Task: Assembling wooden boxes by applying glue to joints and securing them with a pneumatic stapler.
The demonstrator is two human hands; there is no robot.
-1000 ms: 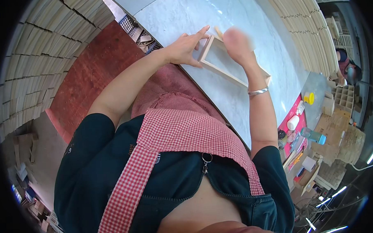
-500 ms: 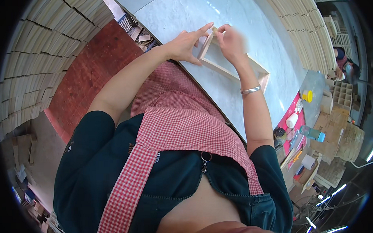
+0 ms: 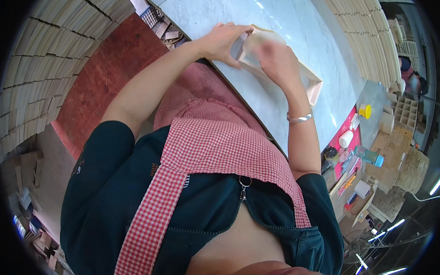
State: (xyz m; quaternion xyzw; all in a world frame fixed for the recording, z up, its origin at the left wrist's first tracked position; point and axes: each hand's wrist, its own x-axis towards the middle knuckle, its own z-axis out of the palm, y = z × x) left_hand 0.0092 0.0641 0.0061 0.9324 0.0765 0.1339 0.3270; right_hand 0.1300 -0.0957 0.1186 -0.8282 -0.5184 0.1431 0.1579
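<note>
A shallow, pale wooden frame (image 3: 315, 91) lies on the light marbled tabletop, its long side slanting down to the right. My left hand (image 3: 222, 44) spans the short left end, thumb at the near corner and fingertips at the far one, gripping it. Over the same end of the frame is my right hand (image 3: 281, 62), with a silver bracelet on the wrist. Its fingers are smeared, so what they hold, if anything, cannot be made out. Part of the frame is hidden under this hand.
Stacked wooden strips (image 3: 359, 31) line the table's right side; more stacks (image 3: 42, 56) stand left of a reddish board (image 3: 113, 75). A basket of wood scraps (image 3: 170, 35) sits beside the table's left edge. Toward the right are a bottle (image 3: 368, 156), a yellow tub (image 3: 365, 111) and another person (image 3: 409, 75).
My right hand has moved from the frame's far left corner to the right, along its far side, and its fingers have blurred. My left hand stays at the frame's left end.
</note>
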